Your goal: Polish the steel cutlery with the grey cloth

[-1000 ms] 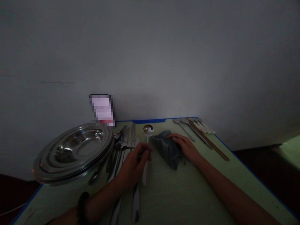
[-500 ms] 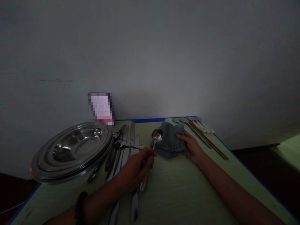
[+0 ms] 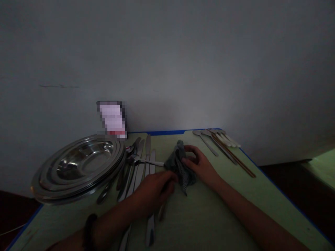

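My left hand is closed around a spoon, whose handle end pokes out below the fingers. The spoon's bowl is hidden behind a grey-green cloth. My right hand grips that cloth, which is bunched and folded over the spoon's upper part. To the left of both hands lie several table knives and a mix of spoons and forks, one with its handle pointing right towards the cloth.
A stack of shiny metal plates stands at the left. A phone leans on the wall behind it. At the back right lie metal spoons, wooden chopsticks and white-handled utensils. The table has a blue edge.
My right hand has brought the cloth left and closed it over the spoon's bowl, which was showing before. A spoon that the cloth covered now shows at the back right.
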`<state>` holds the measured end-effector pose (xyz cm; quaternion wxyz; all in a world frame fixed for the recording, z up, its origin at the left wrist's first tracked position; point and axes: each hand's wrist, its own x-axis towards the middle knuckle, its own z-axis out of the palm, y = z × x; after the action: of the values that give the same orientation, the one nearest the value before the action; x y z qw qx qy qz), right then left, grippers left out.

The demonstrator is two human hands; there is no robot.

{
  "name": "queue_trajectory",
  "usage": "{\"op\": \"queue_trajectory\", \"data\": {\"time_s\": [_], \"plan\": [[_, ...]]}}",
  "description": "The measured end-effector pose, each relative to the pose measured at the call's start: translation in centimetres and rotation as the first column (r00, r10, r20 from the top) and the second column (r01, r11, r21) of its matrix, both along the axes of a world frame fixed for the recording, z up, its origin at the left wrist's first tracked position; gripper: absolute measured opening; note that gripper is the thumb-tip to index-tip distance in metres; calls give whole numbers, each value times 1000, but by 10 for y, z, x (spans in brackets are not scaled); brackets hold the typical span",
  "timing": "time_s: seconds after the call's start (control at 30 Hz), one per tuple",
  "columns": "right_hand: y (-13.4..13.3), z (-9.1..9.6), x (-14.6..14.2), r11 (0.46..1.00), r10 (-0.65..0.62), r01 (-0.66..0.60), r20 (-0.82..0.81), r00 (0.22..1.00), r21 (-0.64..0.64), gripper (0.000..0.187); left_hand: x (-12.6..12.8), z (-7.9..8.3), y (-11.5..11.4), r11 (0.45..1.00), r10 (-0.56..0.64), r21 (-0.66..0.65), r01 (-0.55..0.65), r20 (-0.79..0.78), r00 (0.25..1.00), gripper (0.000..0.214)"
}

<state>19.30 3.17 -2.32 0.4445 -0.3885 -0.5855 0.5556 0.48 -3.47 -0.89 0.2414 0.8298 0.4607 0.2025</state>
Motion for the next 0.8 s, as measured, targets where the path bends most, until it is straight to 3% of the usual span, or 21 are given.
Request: {"op": "queue_trajectory", "data": {"time_s": [0.1, 0.17, 0.23, 0.47, 0.67, 0.8], "plan": [[-7, 1, -4, 984, -98, 73, 148, 984, 162, 49, 0, 3, -3, 992, -101, 74, 102, -14, 995, 18], [-9, 2, -4, 959, -132, 62, 246, 960, 276, 42, 0, 8, -6, 984, -158, 78, 161, -37, 987, 17], [-9, 3, -2, 950, -127, 21, 325, 937, 310, 33, 1, 11, -7, 980, -186, 66, 189, -55, 981, 17], [-4, 5, 3, 993, -20, -13, 270, 963, 120, 34, 0, 7, -4, 987, -154, 38, 155, -26, 988, 17], [5, -2, 5, 972, -228, 228, 11, 974, -59, 40, -4, 14, -3, 983, -174, -48, 178, 72, 982, 16], [8, -4, 4, 941, -309, 284, -121, 943, -185, 43, -4, 20, -4, 979, -187, -63, 196, 122, 975, 22]]}}
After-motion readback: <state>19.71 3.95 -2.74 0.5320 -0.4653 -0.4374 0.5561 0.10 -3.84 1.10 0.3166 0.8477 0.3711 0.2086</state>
